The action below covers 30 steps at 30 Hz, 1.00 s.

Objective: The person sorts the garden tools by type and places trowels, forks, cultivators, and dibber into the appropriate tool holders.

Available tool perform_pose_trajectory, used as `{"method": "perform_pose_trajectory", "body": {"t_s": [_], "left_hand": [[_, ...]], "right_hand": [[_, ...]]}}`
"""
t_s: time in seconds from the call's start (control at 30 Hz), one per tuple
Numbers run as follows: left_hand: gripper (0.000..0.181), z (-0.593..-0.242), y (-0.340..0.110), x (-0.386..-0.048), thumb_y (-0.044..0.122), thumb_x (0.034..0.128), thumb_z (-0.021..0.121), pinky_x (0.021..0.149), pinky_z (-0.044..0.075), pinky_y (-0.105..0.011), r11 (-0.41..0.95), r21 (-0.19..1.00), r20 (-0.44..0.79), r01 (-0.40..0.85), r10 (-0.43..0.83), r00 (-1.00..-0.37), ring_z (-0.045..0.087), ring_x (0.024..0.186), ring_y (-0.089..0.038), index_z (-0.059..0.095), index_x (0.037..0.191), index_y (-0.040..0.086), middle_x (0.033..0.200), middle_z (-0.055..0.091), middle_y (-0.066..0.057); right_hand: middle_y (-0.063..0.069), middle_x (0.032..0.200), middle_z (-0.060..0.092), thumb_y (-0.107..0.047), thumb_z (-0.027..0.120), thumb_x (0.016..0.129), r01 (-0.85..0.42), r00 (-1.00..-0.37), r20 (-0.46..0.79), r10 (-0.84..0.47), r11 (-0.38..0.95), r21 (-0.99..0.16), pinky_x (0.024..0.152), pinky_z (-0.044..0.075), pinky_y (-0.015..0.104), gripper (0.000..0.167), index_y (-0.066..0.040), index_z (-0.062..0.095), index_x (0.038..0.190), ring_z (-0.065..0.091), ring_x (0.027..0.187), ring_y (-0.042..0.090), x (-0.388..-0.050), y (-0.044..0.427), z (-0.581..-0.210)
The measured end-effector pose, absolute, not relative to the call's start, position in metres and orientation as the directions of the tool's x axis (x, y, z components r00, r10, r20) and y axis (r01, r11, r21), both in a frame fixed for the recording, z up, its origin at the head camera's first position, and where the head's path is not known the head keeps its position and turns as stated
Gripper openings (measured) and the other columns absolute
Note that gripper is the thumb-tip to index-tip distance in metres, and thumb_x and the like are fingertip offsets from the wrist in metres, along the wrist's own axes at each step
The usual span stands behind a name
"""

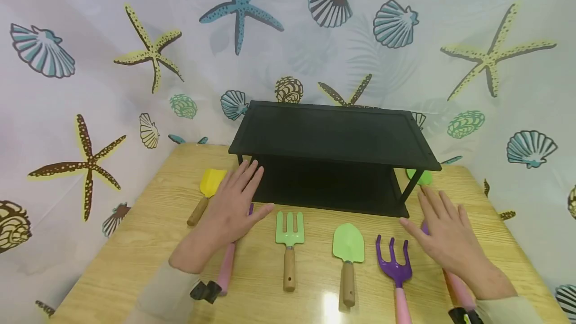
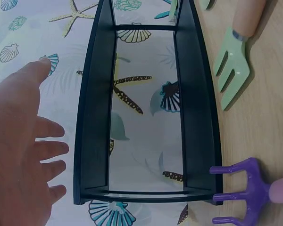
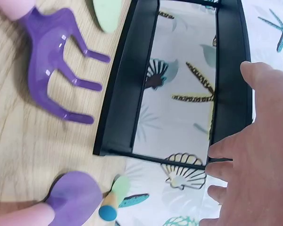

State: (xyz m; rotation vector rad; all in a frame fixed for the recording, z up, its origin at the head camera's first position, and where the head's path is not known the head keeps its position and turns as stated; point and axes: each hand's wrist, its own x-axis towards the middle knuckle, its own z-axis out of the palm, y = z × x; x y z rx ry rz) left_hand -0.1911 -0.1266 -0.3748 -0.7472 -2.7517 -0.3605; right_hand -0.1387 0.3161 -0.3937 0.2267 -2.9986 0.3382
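A black two-level shelf (image 1: pixel 333 134) stands at the middle back of the wooden table. My left hand (image 1: pixel 225 214), fingers straight and holding nothing, is over its left front corner, above a pink-handled purple tool (image 1: pixel 228 264). My right hand (image 1: pixel 454 239), also with extended fingers and holding nothing, is beside the right front corner, over another pink-handled tool (image 1: pixel 460 289). In the left wrist view the left hand (image 2: pixel 19 146) is beside the shelf (image 2: pixel 96 117); in the right wrist view fingertips of the right hand (image 3: pixel 259 150) overlap the shelf's edge (image 3: pixel 231 70). Contact cannot be told.
In front of the shelf lie a green fork (image 1: pixel 290 234), a green trowel (image 1: pixel 348 244) and a purple fork (image 1: pixel 396 269). A yellow shovel (image 1: pixel 211 184) lies left, partly behind the left hand. A green tool (image 1: pixel 423 178) lies behind the right hand. Patterned cloth (image 1: pixel 288 54) surrounds the table.
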Motion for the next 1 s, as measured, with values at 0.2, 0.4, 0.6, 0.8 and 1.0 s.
{"method": "perform_pose_trajectory", "body": {"t_s": [0.2, 0.4, 0.6, 0.8, 1.0], "left_hand": [[0.073, -0.365, -0.130, -0.207, 0.048, 0.0990, 0.053, 0.124, 0.021, -0.053, 0.823, 0.162, 0.362, 0.545, 0.464, -0.809, 0.022, 0.153, -0.034, 0.033, 0.154, 0.004, 0.162, 0.030, -0.015], [0.065, -0.358, -0.134, -0.226, 0.038, 0.1015, 0.053, 0.124, 0.021, -0.053, 0.818, 0.157, 0.395, 0.553, 0.461, -0.795, 0.025, 0.152, -0.034, 0.036, 0.152, 0.002, 0.160, 0.033, -0.016], [0.059, -0.353, -0.137, -0.247, 0.032, 0.1031, 0.052, 0.123, 0.025, -0.053, 0.815, 0.128, 0.423, 0.565, 0.470, -0.774, 0.029, 0.150, -0.034, 0.038, 0.150, 0.000, 0.158, 0.037, -0.017], [0.057, -0.350, -0.136, -0.263, 0.033, 0.1049, 0.048, 0.123, 0.025, -0.051, 0.819, 0.093, 0.382, 0.566, 0.495, -0.780, 0.029, 0.150, -0.032, 0.037, 0.151, 0.001, 0.158, 0.037, -0.016], [0.055, -0.349, -0.137, -0.276, 0.032, 0.1047, 0.049, 0.123, 0.027, -0.049, 0.815, 0.066, 0.357, 0.575, 0.519, -0.777, 0.032, 0.149, -0.031, 0.041, 0.150, 0.002, 0.157, 0.040, -0.015]], "right_hand": [[0.031, 0.161, 0.012, -0.057, 0.039, 0.101, -0.117, -0.991, 0.094, -0.099, 0.970, -0.211, 0.109, 0.004, 0.080, 0.085, -0.002, 0.010, 0.158, 0.005, 0.146, 0.057, -0.143, 0.336, -0.402], [0.036, 0.157, 0.019, -0.056, 0.040, 0.101, -0.099, -0.994, 0.073, -0.087, 0.977, -0.188, 0.104, 0.013, 0.082, 0.086, 0.009, 0.019, 0.153, 0.014, 0.142, 0.060, -0.148, 0.356, -0.407], [0.039, 0.152, 0.026, -0.051, 0.038, 0.104, -0.104, -0.993, 0.067, -0.094, 0.979, -0.177, 0.102, 0.021, 0.080, 0.081, 0.014, 0.025, 0.150, 0.024, 0.137, 0.062, -0.157, 0.372, -0.407], [0.040, 0.150, 0.030, -0.044, 0.039, 0.106, -0.134, -0.990, 0.086, -0.115, 0.955, -0.263, 0.105, 0.028, 0.074, 0.073, 0.014, 0.030, 0.148, 0.029, 0.134, 0.062, -0.166, 0.383, -0.411], [0.039, 0.151, 0.029, -0.044, 0.039, 0.106, -0.137, -0.990, 0.054, -0.127, 0.951, -0.275, 0.104, 0.030, 0.074, 0.072, 0.013, 0.029, 0.149, 0.031, 0.132, 0.063, -0.174, 0.386, -0.414]]}}
